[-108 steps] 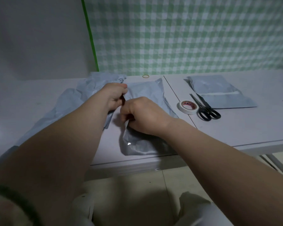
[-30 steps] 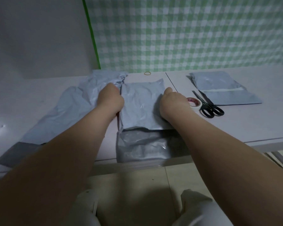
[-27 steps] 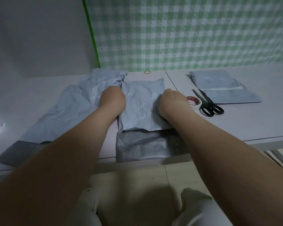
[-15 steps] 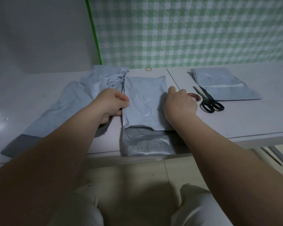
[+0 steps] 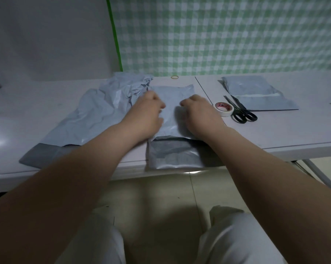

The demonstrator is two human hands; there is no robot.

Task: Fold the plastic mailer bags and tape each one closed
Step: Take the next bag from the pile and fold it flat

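A grey plastic mailer bag [image 5: 173, 92] lies folded on the white table [image 5: 279, 130] in front of me. Its darker lower part [image 5: 172, 155] hangs over the front edge. My left hand [image 5: 146, 115] rests on the bag's left half and my right hand [image 5: 199, 113] on its right half. Both are knuckles up with bent fingers touching the plastic, a narrow strip of bag showing between them. The fingertips are hidden or blurred. A roll of white tape [image 5: 224, 109] sits just right of my right hand.
Black scissors [image 5: 241, 111] lie beside the tape. A folded, taped mailer [image 5: 256, 92] lies at the back right. A crumpled pile of unfolded mailers [image 5: 96, 115] covers the table's left part. A rubber band [image 5: 174, 77] sits by the checked wall cloth.
Both hands have slid from the bag's side edges inward toward its middle. The folded bag has stayed where it was.
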